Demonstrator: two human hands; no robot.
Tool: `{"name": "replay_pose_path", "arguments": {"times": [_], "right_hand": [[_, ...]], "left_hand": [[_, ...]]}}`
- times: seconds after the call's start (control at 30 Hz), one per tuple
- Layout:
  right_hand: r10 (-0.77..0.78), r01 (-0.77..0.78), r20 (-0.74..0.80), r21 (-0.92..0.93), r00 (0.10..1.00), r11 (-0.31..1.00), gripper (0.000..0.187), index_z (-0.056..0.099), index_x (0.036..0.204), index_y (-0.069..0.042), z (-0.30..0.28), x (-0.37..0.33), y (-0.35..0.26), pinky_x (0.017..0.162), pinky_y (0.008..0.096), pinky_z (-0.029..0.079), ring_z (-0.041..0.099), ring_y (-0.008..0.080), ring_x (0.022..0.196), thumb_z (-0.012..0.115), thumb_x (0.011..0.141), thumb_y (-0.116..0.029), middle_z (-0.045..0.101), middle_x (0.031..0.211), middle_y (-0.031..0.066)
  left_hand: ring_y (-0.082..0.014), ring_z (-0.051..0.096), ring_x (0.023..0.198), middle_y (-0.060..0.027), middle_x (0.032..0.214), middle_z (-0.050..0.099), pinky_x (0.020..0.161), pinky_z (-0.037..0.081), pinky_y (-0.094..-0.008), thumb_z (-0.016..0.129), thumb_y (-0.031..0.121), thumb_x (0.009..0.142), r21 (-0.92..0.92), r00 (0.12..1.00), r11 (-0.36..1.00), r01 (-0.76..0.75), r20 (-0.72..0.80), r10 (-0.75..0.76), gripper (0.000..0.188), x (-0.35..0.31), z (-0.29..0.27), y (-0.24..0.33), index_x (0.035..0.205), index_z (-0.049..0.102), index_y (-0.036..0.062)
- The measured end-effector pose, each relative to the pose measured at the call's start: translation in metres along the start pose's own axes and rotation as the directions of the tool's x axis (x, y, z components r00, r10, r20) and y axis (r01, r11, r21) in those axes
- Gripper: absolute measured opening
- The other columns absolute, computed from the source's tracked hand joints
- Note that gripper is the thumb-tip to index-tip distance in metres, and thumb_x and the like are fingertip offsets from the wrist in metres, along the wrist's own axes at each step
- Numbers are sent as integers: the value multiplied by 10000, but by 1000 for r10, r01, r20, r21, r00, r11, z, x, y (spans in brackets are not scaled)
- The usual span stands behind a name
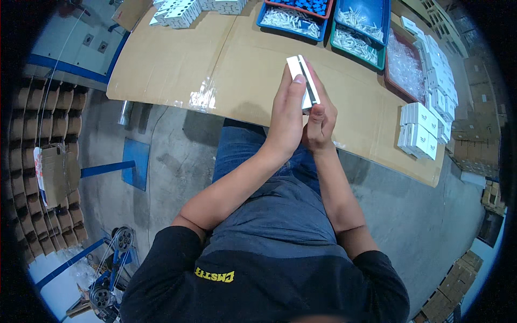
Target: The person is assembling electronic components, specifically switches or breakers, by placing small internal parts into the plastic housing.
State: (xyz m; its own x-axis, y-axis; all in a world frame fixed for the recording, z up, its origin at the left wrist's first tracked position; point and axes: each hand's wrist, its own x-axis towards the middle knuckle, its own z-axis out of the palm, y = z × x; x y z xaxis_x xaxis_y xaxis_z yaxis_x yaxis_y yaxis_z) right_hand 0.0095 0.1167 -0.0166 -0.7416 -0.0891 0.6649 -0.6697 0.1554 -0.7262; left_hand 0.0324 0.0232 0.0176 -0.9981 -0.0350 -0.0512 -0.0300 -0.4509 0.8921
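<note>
White box [306,86] clasped over cardboard-topped counter [247,70]

The person's left fingers [295,92] and right fingers [318,114] grasp it from either side; beyond them sits a blue tray [291,33]; white cartons [419,128] stand stacked to their right.

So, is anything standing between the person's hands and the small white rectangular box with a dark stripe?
Nothing visible does: the left hand and right hand both hold the small white rectangular box directly, over the brown cardboard-covered table. The blue plastic tray of small white pieces sits beyond them, not in between.
</note>
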Motion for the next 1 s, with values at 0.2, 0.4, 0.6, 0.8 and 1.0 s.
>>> {"name": "replay_pose_path", "arguments": {"times": [0.2, 0.4, 0.6, 0.8, 1.0], "right_hand": [[260, -280, 109, 257, 959, 925, 894, 403, 1514, 46, -5, -1, -9, 1164, 395, 341, 418, 287, 1436, 314, 1015, -691, 389, 1583, 203], [259, -303, 165, 375, 952, 876, 685, 466, 1490, -4, -17, 11, -15, 1165, 437, 349, 390, 337, 1462, 591, 1002, -468, 408, 1570, 215], [209, -249, 224, 165, 952, 954, 571, 608, 1371, -24, -30, 13, -24, 1155, 446, 370, 474, 348, 1407, 712, 919, -357, 508, 1494, 219], [195, -228, 163, 211, 967, 951, 631, 643, 1321, -10, -34, 15, -24, 1136, 450, 391, 522, 347, 1364, 701, 907, -483, 549, 1451, 221], [165, -186, 100, 265, 981, 946, 713, 607, 1362, -12, -40, 15, -22, 1134, 453, 390, 517, 364, 1363, 658, 915, -564, 541, 1452, 240]], "left_hand": [[-162, 563, 1150, -124, 1310, 502, 921, 514, -319, 473, 244, 1029, -122, 1000, 992, -27, 12, 28, 626, 2, -14, -4, 1581, 223, 87], [-186, 526, 1188, -127, 1339, 483, 992, 474, -331, 598, 183, 919, -2, 985, 986, -169, 34, 168, 842, -3, -22, 1, 1610, 124, 108], [-215, 494, 1257, -135, 1446, 450, 1097, 398, -371, 639, 234, 895, -57, 967, 968, -244, 64, 247, 849, 1, -29, 0, 1586, 186, 38], [-189, 526, 1262, -101, 1349, 506, 1058, 450, -331, 782, 158, 892, -123, 998, 991, -56, 35, 61, 789, -4, -19, 12, 1512, 315, 18], [-200, 521, 1274, -110, 1359, 508, 1087, 447, -354, 815, 146, 854, -236, 999, 971, -35, 14, 39, 846, -5, -4, 16, 1513, 299, 17]]}}
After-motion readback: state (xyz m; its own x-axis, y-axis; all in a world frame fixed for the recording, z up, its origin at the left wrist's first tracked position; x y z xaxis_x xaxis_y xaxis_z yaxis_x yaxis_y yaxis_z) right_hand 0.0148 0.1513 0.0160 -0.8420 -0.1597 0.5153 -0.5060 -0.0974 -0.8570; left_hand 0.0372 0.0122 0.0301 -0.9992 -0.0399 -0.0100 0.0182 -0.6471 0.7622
